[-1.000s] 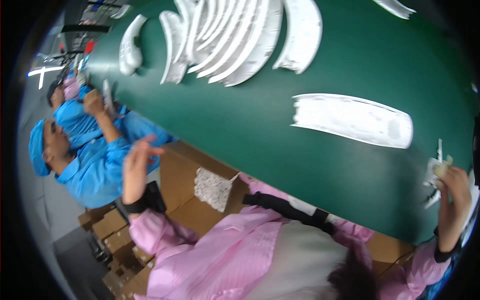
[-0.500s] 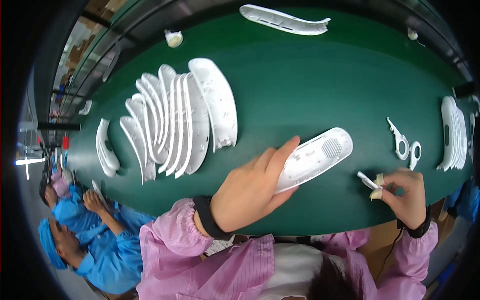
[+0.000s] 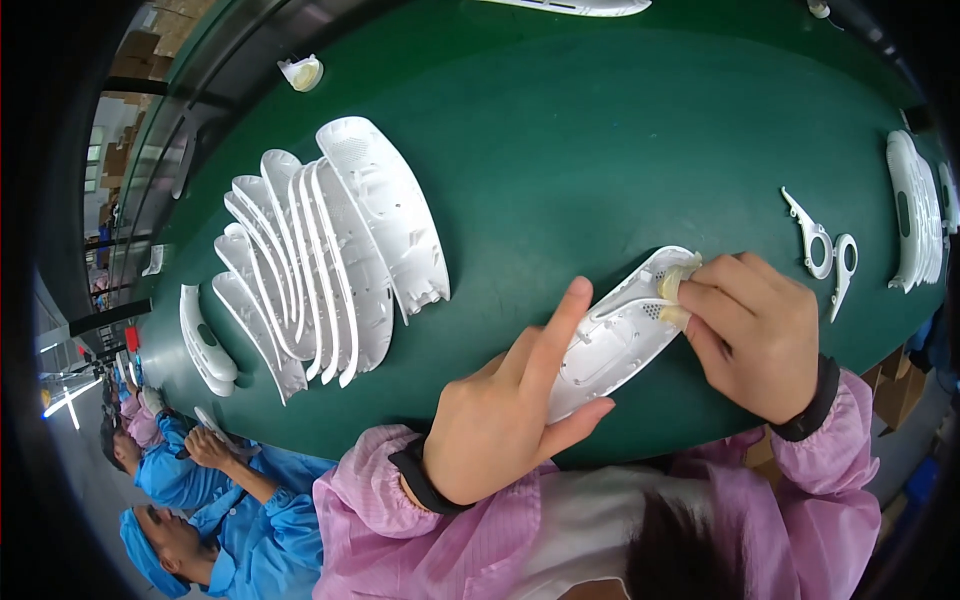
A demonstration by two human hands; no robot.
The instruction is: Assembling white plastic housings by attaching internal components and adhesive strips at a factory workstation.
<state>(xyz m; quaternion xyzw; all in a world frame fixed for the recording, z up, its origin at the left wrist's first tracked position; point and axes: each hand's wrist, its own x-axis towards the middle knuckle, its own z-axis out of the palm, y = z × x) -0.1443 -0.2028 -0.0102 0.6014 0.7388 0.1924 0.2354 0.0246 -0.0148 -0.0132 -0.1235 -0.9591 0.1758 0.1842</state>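
A long white plastic shell [image 3: 612, 352], hollow side up with a patch of small holes at its far end, lies at the front of the green table. My left hand [image 3: 505, 415] grips its near end, index finger along one edge and thumb along the other. My right hand [image 3: 752, 325], with yellowish finger cots on thumb and forefinger, pinches a small white plastic part inside the shell's far end. Only the part's thin curved arm [image 3: 630, 306] shows; my fingers hide the rest. Two white ring-shaped parts [image 3: 820, 255] lie beyond my right hand.
Several nested white shells [image 3: 325, 255] stand on the left, with a single shell [image 3: 205, 345] beside them. More stacked shells [image 3: 910, 215] are at the right edge. A small white piece [image 3: 302, 73] lies far left. Co-workers in blue [image 3: 225, 510] sit at the lower left.
My right hand has moved left and away from me, bringing the small part into the shell's far end. My left hand keeps its hold on the shell. The whole view has shifted slightly.
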